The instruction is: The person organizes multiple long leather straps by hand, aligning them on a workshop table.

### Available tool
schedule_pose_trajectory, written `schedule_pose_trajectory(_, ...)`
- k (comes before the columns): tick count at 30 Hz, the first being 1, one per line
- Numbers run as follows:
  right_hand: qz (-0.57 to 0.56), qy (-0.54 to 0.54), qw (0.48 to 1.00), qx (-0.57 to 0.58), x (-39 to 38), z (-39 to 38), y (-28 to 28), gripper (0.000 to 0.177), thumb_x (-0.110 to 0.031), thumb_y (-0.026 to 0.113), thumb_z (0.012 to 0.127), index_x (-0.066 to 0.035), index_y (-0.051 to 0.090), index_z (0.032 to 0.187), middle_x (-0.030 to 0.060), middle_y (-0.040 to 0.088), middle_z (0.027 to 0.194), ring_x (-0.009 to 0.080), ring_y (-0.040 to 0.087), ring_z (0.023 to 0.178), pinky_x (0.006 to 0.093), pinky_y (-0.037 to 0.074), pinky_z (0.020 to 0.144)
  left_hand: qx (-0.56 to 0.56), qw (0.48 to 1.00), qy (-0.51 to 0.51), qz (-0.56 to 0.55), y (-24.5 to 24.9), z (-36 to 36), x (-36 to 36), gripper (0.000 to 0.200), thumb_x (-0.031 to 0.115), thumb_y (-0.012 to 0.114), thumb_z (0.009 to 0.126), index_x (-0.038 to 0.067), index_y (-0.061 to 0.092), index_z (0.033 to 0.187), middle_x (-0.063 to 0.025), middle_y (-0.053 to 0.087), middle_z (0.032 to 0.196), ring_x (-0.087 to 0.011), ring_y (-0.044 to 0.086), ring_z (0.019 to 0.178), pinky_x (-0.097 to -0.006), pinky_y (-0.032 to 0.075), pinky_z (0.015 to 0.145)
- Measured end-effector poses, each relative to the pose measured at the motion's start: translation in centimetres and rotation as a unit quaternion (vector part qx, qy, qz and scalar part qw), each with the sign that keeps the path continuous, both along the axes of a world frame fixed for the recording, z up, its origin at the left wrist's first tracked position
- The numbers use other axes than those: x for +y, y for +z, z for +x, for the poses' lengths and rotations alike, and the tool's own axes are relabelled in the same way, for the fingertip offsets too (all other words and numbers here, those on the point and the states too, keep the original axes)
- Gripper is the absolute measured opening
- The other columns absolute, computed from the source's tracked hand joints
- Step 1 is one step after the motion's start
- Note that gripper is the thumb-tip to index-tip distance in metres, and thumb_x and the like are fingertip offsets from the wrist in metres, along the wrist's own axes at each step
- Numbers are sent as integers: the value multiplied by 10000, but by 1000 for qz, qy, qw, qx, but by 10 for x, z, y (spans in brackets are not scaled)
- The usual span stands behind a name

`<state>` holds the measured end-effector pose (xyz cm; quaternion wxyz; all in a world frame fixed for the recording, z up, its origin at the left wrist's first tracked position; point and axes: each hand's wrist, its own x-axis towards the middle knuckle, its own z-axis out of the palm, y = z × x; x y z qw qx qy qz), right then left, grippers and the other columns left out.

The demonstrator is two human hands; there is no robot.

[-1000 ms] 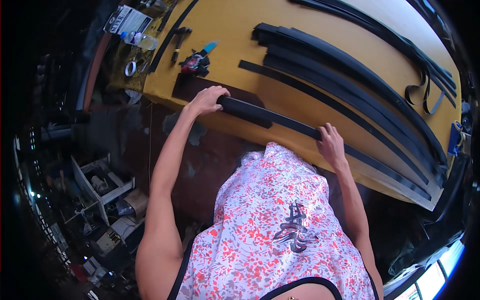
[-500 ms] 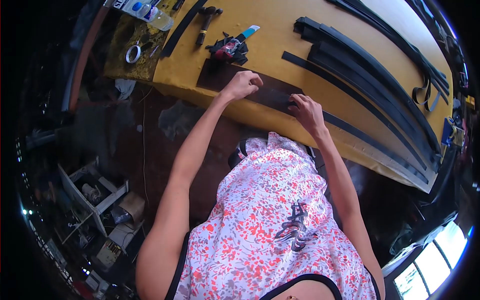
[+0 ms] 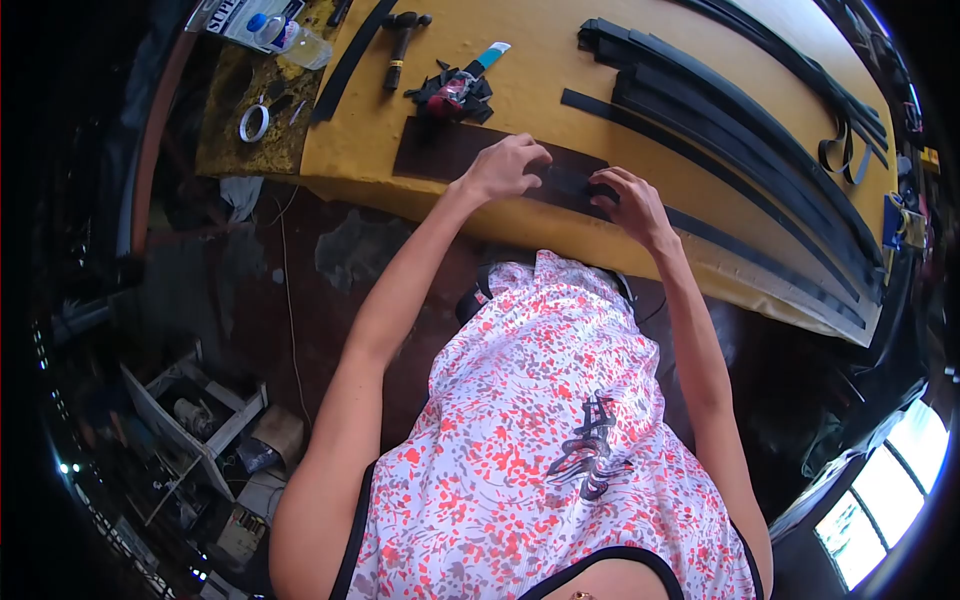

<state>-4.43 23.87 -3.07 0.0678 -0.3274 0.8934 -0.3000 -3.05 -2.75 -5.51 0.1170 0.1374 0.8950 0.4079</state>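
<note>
over the dark brown board [image 3: 428,152], both hands [image 3: 510,168] [image 3: 632,203] curled, any pinch unclear, black strip [image 3: 740,246] partly hidden

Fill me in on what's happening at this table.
A person works at a yellow-topped table, left hand and right hand close together over a dark board near its edge. A black strip runs off to the right from the right hand; whether the fingers grip it is unclear. Beyond the board lie a hammer and black scraps; more black strips lie farther right.
</note>
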Motion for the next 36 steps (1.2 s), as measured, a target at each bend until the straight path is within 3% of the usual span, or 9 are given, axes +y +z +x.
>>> schedule_pose_trajectory(3,18,-15,999,-36,4,-1,0,283,-132,749,791,-75,695,1063,99,724,1040,344,681,928,405,543,832,79,997,-12,-23,-3,0,6,318,116,762,753,83,690,1061,-106,644,1043,-273,648,963,-381,519,855)
schedule_pose_trajectory(9,4,-46,992,-119,8,-8,11,263,-143,739,812,-94,721,1069,93,710,1119,333,682,964,383,540,856,20,999,-29,16,6,-11,4,321,126,762,759,67,672,1062,-94,654,1015,-246,640,900,-361,514,831)
schedule_pose_trajectory(12,-23,-49,990,-126,13,-6,9,255,-140,732,820,-103,722,1072,92,715,1101,333,684,959,379,543,851,-129,986,16,109,16,-13,5,289,88,740,794,26,659,1064,-68,696,959,-138,643,866,-305,511,800)
schedule_pose_trajectory(15,-26,-43,993,-108,17,-4,-2,263,-152,736,818,-101,716,1076,89,712,1112,332,680,976,382,544,851,-138,970,5,200,4,-16,5,255,73,725,824,-6,658,1057,-66,697,959,-123,633,844,-279,510,783)
schedule_pose_trajectory(19,-14,-22,999,-44,20,-1,-9,277,-159,739,813,-103,702,1081,82,706,1127,326,671,1003,389,549,849,-177,959,17,221,11,-21,7,247,63,714,839,-24,662,1064,-64,703,954,-126,638,838,-275,513,782)
schedule_pose_trajectory(25,6,-12,1000,-13,26,-1,-8,262,-169,736,812,-114,700,1065,69,702,1135,309,672,1001,387,558,830,-184,972,25,141,12,-30,20,242,81,726,825,-18,692,1044,-80,717,866,-146,669,819,-293,531,756)
schedule_pose_trajectory(27,22,-6,1000,-1,28,-1,-9,257,-177,735,812,-117,701,1059,64,702,1135,303,673,997,385,561,821,-99,994,5,52,12,-29,26,231,105,738,797,4,714,1003,-105,722,856,-177,682,797,-311,536,748)
schedule_pose_trajectory(30,35,-10,999,12,28,0,-11,250,-187,732,811,-113,701,1048,58,703,1119,291,675,984,385,564,800,-83,996,-9,-23,7,-32,31,233,124,742,771,28,730,983,-121,724,870,-210,691,809,-327,538,765)
schedule_pose_trajectory(36,51,-4,998,33,30,3,-12,248,-183,730,808,-102,700,1040,59,704,1097,283,675,969,387,564,790,-77,996,-21,-51,4,-33,34,245,154,741,765,46,740,985,-122,725,869,-231,694,824,-338,537,778)
